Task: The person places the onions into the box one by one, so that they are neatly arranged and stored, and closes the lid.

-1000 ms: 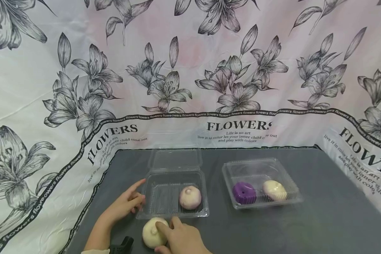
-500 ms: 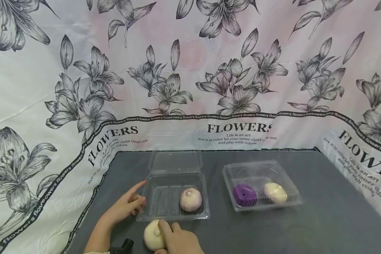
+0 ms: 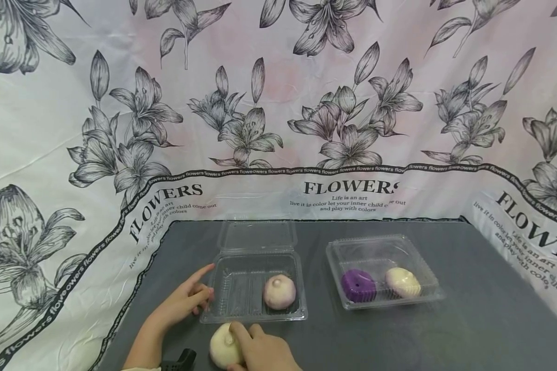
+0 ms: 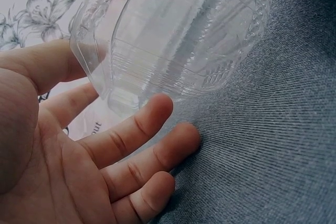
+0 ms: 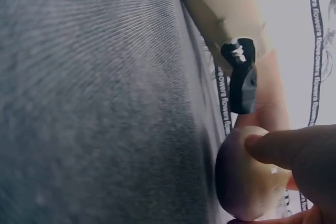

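Observation:
My right hand [image 3: 265,351] grips a round cream turnip [image 3: 225,346] with a small nub, just in front of an open clear plastic box [image 3: 241,318]. Thumb and fingers lie on either side of this turnip, and its purple end shows in the right wrist view. At the box's left side is my left hand [image 3: 182,303], fingers mostly straight and spread, thumb side by the wall; whether it presses the plastic I cannot tell. Inside the box, on the right, sits a second, pinkish-white turnip [image 3: 279,292].
To the right, a closed clear box [image 3: 380,247] contains a purple rounded thing [image 3: 358,285] with a dark hole and a cream one [image 3: 402,282]. The dark grey table [image 3: 376,340] meets a flower-printed curtain [image 3: 278,129] at the back and sides.
The right hand and its turnip have shifted very slightly, and the head view has tilted a little. The left hand and both boxes hold their places.

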Motion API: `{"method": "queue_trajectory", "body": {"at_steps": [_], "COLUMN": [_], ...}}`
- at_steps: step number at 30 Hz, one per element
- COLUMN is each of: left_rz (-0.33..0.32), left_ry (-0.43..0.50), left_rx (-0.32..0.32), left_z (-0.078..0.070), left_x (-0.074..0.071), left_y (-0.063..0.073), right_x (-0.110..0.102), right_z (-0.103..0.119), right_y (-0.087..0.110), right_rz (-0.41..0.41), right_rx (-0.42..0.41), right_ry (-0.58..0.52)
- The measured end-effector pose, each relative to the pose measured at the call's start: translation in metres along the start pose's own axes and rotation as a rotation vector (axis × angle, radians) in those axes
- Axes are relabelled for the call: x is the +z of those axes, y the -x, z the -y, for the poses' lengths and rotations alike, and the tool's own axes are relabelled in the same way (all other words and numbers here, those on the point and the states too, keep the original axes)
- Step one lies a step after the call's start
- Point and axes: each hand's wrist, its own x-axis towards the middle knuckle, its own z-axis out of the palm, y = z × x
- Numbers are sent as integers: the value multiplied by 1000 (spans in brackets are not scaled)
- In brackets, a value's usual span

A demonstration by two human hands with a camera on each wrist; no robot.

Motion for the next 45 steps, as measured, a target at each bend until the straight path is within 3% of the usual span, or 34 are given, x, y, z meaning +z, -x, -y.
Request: {"method": "queue_trajectory", "body": {"at_steps": [9, 16, 21, 25, 34, 45], "left_rz": [-2, -4, 9, 11, 0, 8], "left_ry": [31, 34, 29, 28, 47, 63], "left_rx": [6, 11, 20, 26, 7, 23], "left_z": [1, 3, 2, 3, 4, 4], "left_x": [2, 0, 0, 0, 0, -1], "left_y": [-1, 0, 0, 0, -1, -2], "right_x": [-6, -14, -29, -41, -57, -68], "right_z": [-1, -1, 0, 1, -11, -30], "right_y": [3, 2, 3, -2, -14, -42], "right_rz": [-5, -91, -125, -141, -266, -351], "right_rx": [-57, -169, -201, -190, -183, -74], "right_ry": [-68, -132, -133, -149, -169, 46]}}
